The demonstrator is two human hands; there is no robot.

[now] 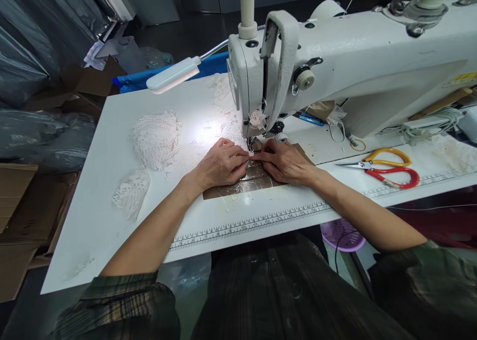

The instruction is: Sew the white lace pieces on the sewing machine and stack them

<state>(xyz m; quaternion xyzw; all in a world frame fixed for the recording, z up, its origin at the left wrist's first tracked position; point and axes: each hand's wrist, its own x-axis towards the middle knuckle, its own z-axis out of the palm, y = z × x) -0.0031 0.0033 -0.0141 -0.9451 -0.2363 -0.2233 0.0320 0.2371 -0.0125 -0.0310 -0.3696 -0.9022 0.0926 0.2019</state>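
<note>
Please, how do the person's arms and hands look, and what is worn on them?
The left hand and right hand are ungloved, and the forearms are bare to the wrists. The dark green sleeves end near the elbows; the left one shows a plaid pattern with paler lines.

Red-and-yellow scissors, purple basket, brown cardboard boxes

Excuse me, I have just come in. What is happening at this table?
A person's left hand and right hand meet near the needle area of a large white sewing machine, at a small pale piece of material, partly hidden. Both hands are over a flat brown plate. Bunched white lace lies to the left on the white tabletop; metal scissors with yellow and red handles lie to the right.
</note>
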